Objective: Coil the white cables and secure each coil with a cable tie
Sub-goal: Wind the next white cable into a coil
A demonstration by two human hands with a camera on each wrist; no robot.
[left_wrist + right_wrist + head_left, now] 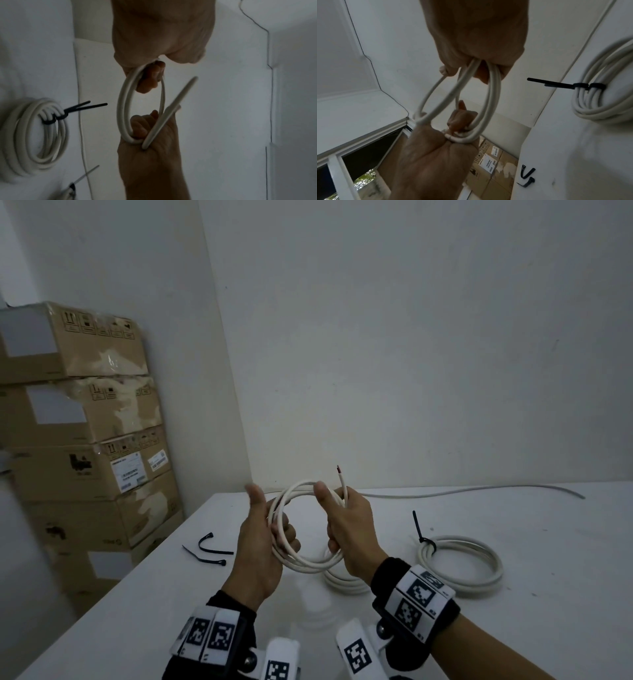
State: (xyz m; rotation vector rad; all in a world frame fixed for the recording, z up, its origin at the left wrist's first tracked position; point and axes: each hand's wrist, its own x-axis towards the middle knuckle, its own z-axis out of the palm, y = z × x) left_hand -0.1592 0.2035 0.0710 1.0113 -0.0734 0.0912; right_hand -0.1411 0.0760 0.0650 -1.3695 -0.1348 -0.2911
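Progress: tied coil (460,565) right of held coil (308,529) | left hand (262,546), right hand (349,529) gripping it, untied | loose ties (209,551) left | straight cable (472,491) behind, uncoiled.

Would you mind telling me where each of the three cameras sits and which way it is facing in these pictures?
Head: worn on the head, facing forward and down at the white table; shows left hand and right hand holding the held coil, plus both forearms.
Left wrist: looks along the left hand toward the right hand.
Right wrist: looks along the right hand toward the left hand and cardboard boxes.
Shared: all three show the tied coil.
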